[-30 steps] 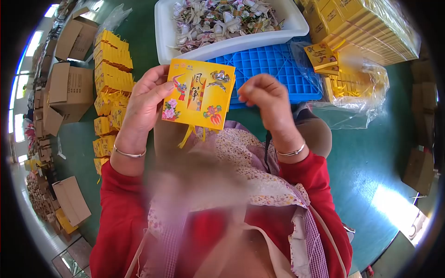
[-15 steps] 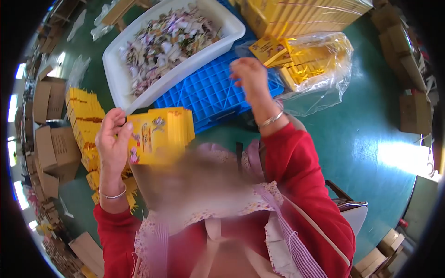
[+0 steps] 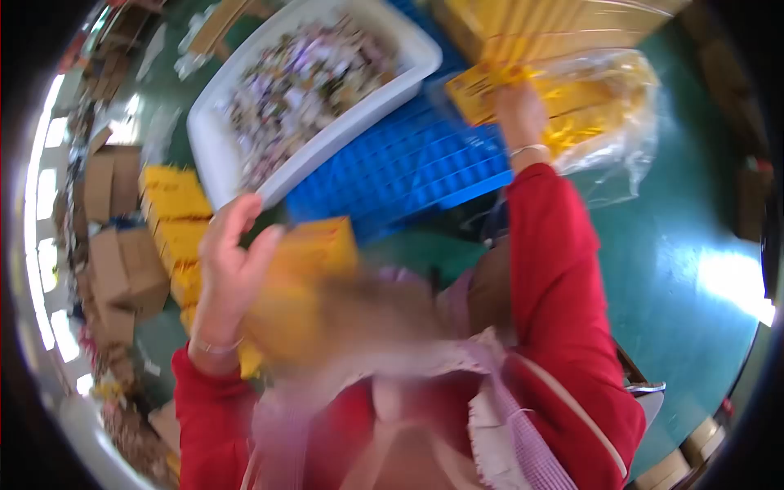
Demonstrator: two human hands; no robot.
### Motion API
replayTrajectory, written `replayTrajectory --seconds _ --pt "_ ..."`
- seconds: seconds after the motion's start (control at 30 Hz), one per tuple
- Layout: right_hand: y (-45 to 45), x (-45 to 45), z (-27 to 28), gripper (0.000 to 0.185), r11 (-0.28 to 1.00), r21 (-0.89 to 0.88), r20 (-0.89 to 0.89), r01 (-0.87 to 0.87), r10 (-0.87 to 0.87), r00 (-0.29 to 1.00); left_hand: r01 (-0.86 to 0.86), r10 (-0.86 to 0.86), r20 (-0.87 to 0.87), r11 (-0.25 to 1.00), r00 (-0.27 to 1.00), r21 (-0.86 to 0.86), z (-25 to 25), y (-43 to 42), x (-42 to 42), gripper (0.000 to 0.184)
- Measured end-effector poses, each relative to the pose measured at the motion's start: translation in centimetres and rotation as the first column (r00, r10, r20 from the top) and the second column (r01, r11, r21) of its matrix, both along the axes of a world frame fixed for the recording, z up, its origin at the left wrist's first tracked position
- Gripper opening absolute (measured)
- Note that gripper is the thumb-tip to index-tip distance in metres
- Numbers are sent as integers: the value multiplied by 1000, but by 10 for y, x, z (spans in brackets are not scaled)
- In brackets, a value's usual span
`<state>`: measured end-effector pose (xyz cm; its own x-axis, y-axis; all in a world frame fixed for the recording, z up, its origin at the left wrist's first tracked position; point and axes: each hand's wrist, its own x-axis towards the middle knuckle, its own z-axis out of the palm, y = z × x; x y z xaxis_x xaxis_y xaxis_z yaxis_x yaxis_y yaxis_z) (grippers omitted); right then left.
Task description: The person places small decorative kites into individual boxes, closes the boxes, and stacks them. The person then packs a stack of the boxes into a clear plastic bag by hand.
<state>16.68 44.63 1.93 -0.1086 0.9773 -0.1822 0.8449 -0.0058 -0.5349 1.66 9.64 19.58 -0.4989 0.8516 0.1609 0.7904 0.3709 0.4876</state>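
Head view, blurred: the left hand [image 3: 231, 265] is open, thumb spread from fingers, with yellow packets [image 3: 314, 249] just to its right. The right hand [image 3: 521, 116] is at another yellow packet [image 3: 470, 95] on its left; its grip cannot be told. A clear plastic bag [image 3: 641, 159] lies right of that hand, a blue crate [image 3: 400, 171] lower left.

I see a white tub [image 3: 357, 124] resting on a blue plastic crate [image 3: 400, 167]; on the green floor [image 3: 674, 220], left, stand cardboard boxes [image 3: 122, 265] near yellow packets [image 3: 175, 196].
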Motion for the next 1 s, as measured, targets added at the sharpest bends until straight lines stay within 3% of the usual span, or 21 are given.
replayTrajectory --seconds 0.1,0.23,0.37,0.5,0.63,0.73,0.83,0.87,1.0 --pt "2 -1 -2 41 994 67 59 -92 88 994 23 -28 -89 999 996 -48 -16 -2 -3 30" --pt "1 -5 -1 49 983 111 185 -144 122 975 42 -33 95 995 995 -95 -27 -3 -10 28" --pt "-2 -9 4 50 975 48 285 -217 195 939 97 -92 56 991 994 -93 -20 2 -14 28" --pt "-5 -8 3 51 959 21 339 -281 258 905 43 -37 88 997 995 -68 3 -13 -7 30" --pt "-10 -9 5 53 950 3 388 -313 287 876 149 -151 -116 988 982 -30 21 -66 12 44" --pt "-10 -14 0 54 947 -11 402 -320 297 866 203 -205 -142 979 968 -32 -3 -107 26 66" --pt "-6 -18 -9 55 948 -23 400 -319 301 866 161 -156 -249 987 956 1 -20 -111 30 72" --pt "-6 -17 -11 56 948 -26 398 -317 300 867 102 -117 -208 992 971 -79 -24 -109 29 72" --pt "-18 -18 -2 55 956 67 336 -286 249 908 133 -157 -154 979 976 -155 -24 -92 21 71"
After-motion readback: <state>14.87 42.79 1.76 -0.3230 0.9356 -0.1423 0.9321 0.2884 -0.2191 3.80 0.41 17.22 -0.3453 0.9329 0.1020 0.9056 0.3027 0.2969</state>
